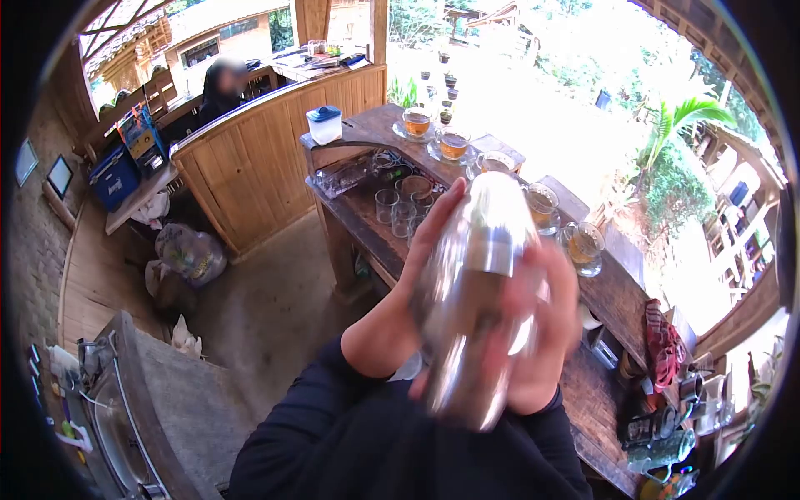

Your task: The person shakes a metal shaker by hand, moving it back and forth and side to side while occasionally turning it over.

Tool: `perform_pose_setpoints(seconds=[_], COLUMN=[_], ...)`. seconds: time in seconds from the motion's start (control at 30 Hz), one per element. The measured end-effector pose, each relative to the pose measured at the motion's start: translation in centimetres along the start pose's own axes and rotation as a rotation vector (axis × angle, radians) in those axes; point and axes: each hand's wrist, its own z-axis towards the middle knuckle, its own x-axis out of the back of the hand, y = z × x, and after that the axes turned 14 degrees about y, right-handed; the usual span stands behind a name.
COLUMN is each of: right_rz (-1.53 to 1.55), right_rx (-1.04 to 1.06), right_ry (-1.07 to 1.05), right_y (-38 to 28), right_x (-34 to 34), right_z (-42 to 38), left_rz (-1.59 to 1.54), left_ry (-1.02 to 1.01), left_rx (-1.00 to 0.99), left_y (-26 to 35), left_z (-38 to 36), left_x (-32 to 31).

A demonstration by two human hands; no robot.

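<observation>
A shiny metal cocktail shaker [479, 333] is held up in front of me, tilted and slightly blurred, its rounded cap at the upper end. My left hand [408, 292] wraps its left side. Around the right side my right hand [546, 325] is closed, its fingers smeared by motion. Beyond the shaker, on the wooden counter, glass cups of amber drink [453, 146] stand on saucers in a row, partly hidden by the shaker. Several clear glasses [387, 206] stand on the lower shelf, left of the shaker.
A white tub with a blue lid [325, 125] sits at the counter's far left end. A red patterned cloth [662, 346] hangs at right, near glassware. Behind a wooden partition [267, 154] is a person [223, 87]. Plastic bags [190, 252] lie on the floor at left.
</observation>
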Motion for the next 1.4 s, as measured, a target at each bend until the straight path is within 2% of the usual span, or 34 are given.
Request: perform_pose_setpoints(seconds=[0.03,0.07,0.1,0.13,0.2,0.27,0.33,0.4,0.47,0.5,0.53,0.57,0.6,0.63,0.67,0.73,0.8,0.83,0.87,0.93,0.97,1.0,1.03,1.07,1.13,1.17,1.2,1.23,1.27,1.33,1.4], right_rz=[0.016,0.015,0.188,0.359,0.041,-0.061,-0.055,0.004,0.247,0.292,0.305,0.258,0.092,-0.023,0.016,0.069,0.101,0.102,0.193,0.366,0.444,0.342,0.215,0.084,-0.082,-0.002,0.076,-0.085,-0.084,-0.071,-0.055], right_rx=[0.19,0.187,0.244,0.298,-0.139,-0.448,-0.367,-0.168,0.127,0.205,0.211,0.148,0.018,-0.103,-0.335,-0.322,0.102,0.101,0.163,0.277,0.329,0.064,0.022,-0.017,-0.455,-0.265,-0.077,-0.213,-0.214,-0.159,-0.111], right_ry=[0.308,0.307,0.064,-0.179,-0.591,-0.334,-0.349,-0.38,-0.153,-0.101,-0.139,-0.277,-0.501,-0.537,-0.418,-0.484,-0.669,-0.671,-0.502,-0.155,0.023,-0.203,-0.411,-0.618,-0.474,-0.484,-0.492,-0.537,-0.54,-0.529,-0.514], right_y=[-0.8,-0.7,-0.5,-0.2,1.0,3.0,1.1,-0.2,-1.1,-1.2,-1.0,-0.3,0.7,1.7,2.8,3.4,1.1,0.9,0.5,-0.3,-0.6,-0.3,1.6,3.0,2.3,2.2,1.4,-1.7,-1.4,0.0,1.3], right_x=[-2.4,-1.2,1.0,2.7,3.8,1.0,1.2,1.6,0.4,0.3,0.6,1.0,1.7,1.1,-0.3,-0.4,0.5,0.4,0.0,-1.0,-1.1,0.1,0.6,0.1,-0.7,-0.3,0.5,0.9,1.0,1.6,2.4], right_z=[-1.3,-1.2,-0.8,-0.4,0.5,-1.2,0.6,1.6,-0.2,-0.7,-1.0,-1.1,-1.0,-1.6,-2.3,-2.0,0.0,-0.5,-1.4,-3.5,-4.0,-2.9,-2.8,-2.3,-1.4,-0.5,0.4,1.6,1.4,0.4,-1.0], left_rz=[-0.015,-0.029,-0.098,-0.12,-0.069,-0.372,-0.317,0.183,0.086,-0.074,0.004,0.006,0.308,0.593,0.59,0.183,-0.206,-0.013,-0.008,0.198,0.046,-0.106,-0.077,-0.078,-0.326,-0.442,-0.44,-0.168,0.105,-0.298,-0.046], left_ry=[-0.237,-0.477,-0.753,-0.67,-0.424,-0.619,-0.452,0.049,-0.638,-0.789,-0.76,-0.756,-0.289,0.203,0.204,-0.009,-0.214,-0.241,-0.531,-0.808,-0.744,-0.675,-0.538,-0.537,-0.345,-0.247,-0.25,-0.375,-0.494,-0.593,-0.467], left_rx=[0.042,0.083,0.146,0.052,0.055,-0.093,-0.148,-0.21,0.056,0.029,-0.018,-0.016,-0.354,-0.671,-0.671,-0.247,0.193,-0.098,-0.1,-0.266,-0.123,0.022,0.095,0.099,-0.025,-0.084,-0.079,-0.02,0.037,0.061,-0.074], left_y=[-0.3,-0.9,-1.6,-0.8,0.6,-1.8,-1.6,0.1,1.4,0.1,1.4,1.3,1.0,0.9,1.0,2.4,3.9,3.3,3.3,3.1,3.2,3.2,3.1,2.5,0.8,0.6,1.3,2.3,2.8,0.4,1.3], left_z=[-0.6,-1.2,-1.5,-0.3,1.8,5.2,5.1,-0.7,-0.7,-1.0,-0.7,-0.9,-1.2,-1.5,-1.7,-1.6,-0.9,-0.3,-1.5,-1.6,-0.5,0.2,-0.3,-0.4,0.1,0.4,0.4,-0.1,-0.6,-2.4,-1.2], left_x=[-0.2,0.0,0.0,1.1,2.9,5.6,5.9,0.4,1.1,0.9,1.0,1.0,1.0,1.0,1.3,2.0,2.3,2.2,1.3,0.9,1.5,1.7,2.0,2.2,2.9,2.9,2.7,2.3,1.8,0.8,1.6])
